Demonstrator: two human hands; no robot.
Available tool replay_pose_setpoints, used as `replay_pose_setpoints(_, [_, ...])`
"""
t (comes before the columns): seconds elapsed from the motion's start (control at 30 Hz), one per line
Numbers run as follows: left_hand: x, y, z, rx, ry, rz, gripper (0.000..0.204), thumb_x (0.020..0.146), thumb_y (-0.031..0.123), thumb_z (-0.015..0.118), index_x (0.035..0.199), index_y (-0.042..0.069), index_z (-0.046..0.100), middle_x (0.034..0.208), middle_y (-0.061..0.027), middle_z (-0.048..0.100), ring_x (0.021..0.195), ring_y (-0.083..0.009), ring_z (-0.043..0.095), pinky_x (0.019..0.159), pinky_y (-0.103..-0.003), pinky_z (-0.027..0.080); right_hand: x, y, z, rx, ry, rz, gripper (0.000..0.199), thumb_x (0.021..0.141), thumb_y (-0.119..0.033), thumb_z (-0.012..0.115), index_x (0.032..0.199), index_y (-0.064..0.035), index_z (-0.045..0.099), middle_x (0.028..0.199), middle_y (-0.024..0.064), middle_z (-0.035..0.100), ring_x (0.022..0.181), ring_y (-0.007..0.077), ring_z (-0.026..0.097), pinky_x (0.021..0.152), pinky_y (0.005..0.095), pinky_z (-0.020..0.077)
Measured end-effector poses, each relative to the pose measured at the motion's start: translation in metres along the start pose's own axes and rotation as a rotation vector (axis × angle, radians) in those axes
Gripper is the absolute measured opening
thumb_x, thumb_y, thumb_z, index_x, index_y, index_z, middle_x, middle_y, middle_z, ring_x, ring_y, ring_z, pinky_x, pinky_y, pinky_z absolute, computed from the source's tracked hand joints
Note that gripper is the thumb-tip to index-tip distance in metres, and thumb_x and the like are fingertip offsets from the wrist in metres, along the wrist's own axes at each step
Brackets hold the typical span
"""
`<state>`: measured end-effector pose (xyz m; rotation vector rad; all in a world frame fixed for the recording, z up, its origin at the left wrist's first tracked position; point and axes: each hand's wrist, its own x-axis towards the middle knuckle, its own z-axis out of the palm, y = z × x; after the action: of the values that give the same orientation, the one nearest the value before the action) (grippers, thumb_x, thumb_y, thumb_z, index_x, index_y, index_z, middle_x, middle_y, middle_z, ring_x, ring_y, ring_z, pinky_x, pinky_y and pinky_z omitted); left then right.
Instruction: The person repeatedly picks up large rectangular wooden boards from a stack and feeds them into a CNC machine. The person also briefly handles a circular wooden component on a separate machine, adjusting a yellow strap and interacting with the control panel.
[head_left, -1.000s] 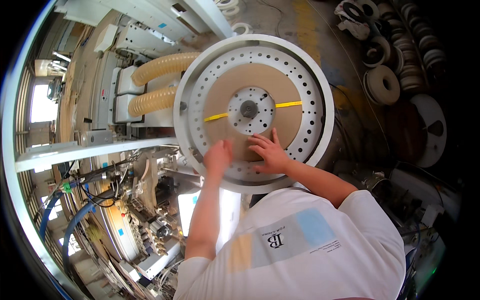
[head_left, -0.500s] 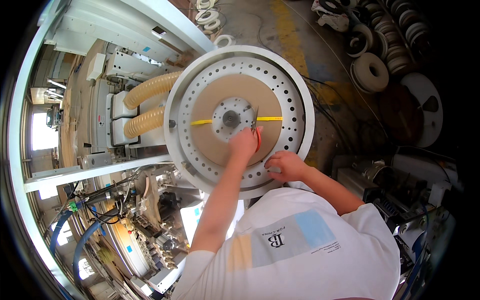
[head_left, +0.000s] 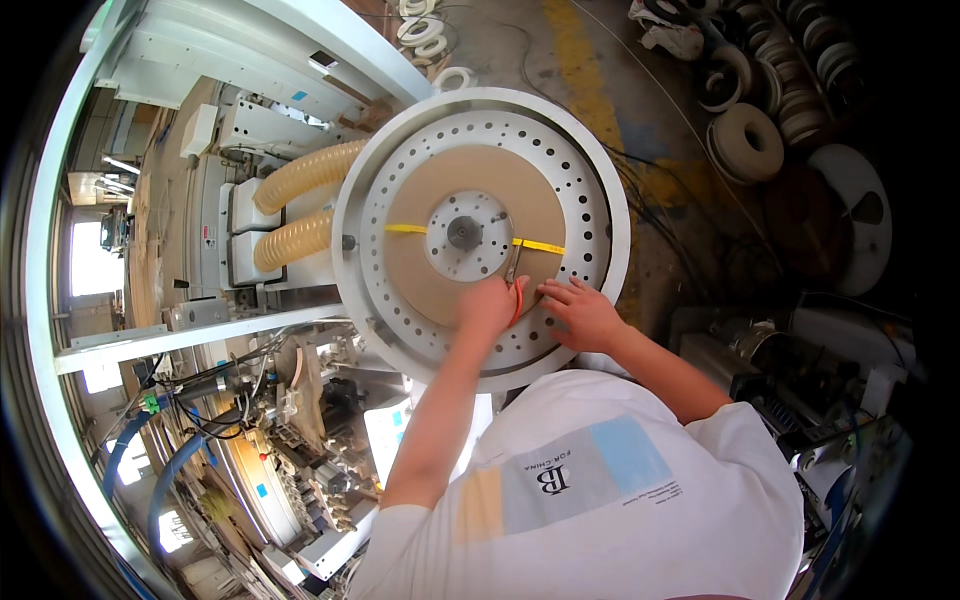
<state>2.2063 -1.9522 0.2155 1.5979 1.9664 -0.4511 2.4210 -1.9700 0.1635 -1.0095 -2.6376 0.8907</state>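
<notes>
My left hand [head_left: 487, 306] is closed around scissors with red handles [head_left: 517, 302]. The metal blades [head_left: 514, 262] point away from me, their tips by the inner end of the right piece of yellow strap [head_left: 542, 246]. Under them lies a flat tan coil of band material [head_left: 412, 272], wound around a grey hub plate [head_left: 445, 255] with a central spindle [head_left: 464, 233]. Another piece of yellow strap [head_left: 405, 229] crosses the coil's left side. My right hand [head_left: 583, 313] lies with fingers spread at the coil's lower right edge, holding nothing.
The coil sits on a perforated white disc [head_left: 572, 200] inside a round raised rim [head_left: 618, 200]. Two ribbed yellow hoses [head_left: 300, 243] stand left of it, above a machine beam [head_left: 200, 338]. Several rolls [head_left: 748, 145] and cables lie on the floor at right.
My left hand has drawn the scissors toward me, away from the strap's middle. My right hand has moved slightly up onto the coil's edge, its fingers more extended. The right strap now slants.
</notes>
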Motion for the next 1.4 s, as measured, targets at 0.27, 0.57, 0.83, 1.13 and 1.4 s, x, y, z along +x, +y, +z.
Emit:
replay_pose_setpoints(0.27, [0.006,-0.005,0.008,-0.191,0.069,0.024,0.066,0.1,0.063,0.045,0.088,0.004,0.073,0.086,-0.0219,0.071,0.082,-0.0394,0.069,0.075,-0.047,0.054,0.023,0.004,-0.025,0.09,0.014,0.119,0.037,0.079,-0.023,0.074,0.113,-0.0101,0.067,0.13,0.004,0.063,0.114,0.0269,0.061,0.099,0.042,0.0487])
replay_pose_setpoints(0.57, [-0.07,-0.048,0.085,-1.117,0.017,-0.134,0.051,0.1,0.048,0.061,0.072,0.005,0.061,0.06,-0.0049,0.055,0.055,-0.0132,0.055,0.051,-0.032,0.042,0.074,0.044,-0.024,0.011,0.387,0.195,0.024,0.082,-0.02,0.072,0.104,-0.0114,0.068,0.112,0.0037,0.069,0.092,0.0278,0.066,0.084,0.0405,0.0536])
replay_pose_setpoints(0.83, [-0.156,-0.061,0.115,-1.314,0.241,-0.232,0.037,0.101,0.038,0.062,0.082,0.006,0.063,0.061,-0.0009,0.055,0.055,-0.0076,0.05,0.052,-0.026,0.038,0.081,0.074,-0.052,0.945,0.428,0.588,0.024,0.101,-0.027,0.06,0.089,-0.0069,0.059,0.073,0.0018,0.061,0.061,0.0115,0.06,0.059,0.0289,0.0475])
replay_pose_setpoints(1.13, [-0.189,-0.087,0.158,-1.162,0.291,-0.372,0.035,0.104,0.035,0.057,0.096,0.003,0.068,0.081,-0.0043,0.064,0.08,-0.009,0.054,0.07,-0.031,0.047,0.218,-0.021,-0.123,0.671,0.637,0.037,0.016,0.101,-0.024,0.062,0.1,-0.0082,0.058,0.094,0.0074,0.067,0.081,0.0196,0.067,0.072,0.0326,0.0547])
replay_pose_setpoints(1.4, [-0.227,-0.105,0.265,-0.801,0.426,-0.505,0.034,0.097,0.037,0.062,0.09,0.004,0.065,0.084,-0.0189,0.071,0.08,-0.0357,0.069,0.07,-0.044,0.051,0.35,-0.041,0.04,0.06,0.171,-0.036,0.033,0.086,-0.033,0.075,0.113,-0.015,0.068,0.103,0.0109,0.072,0.095,0.0314,0.069,0.084,0.0429,0.0539])
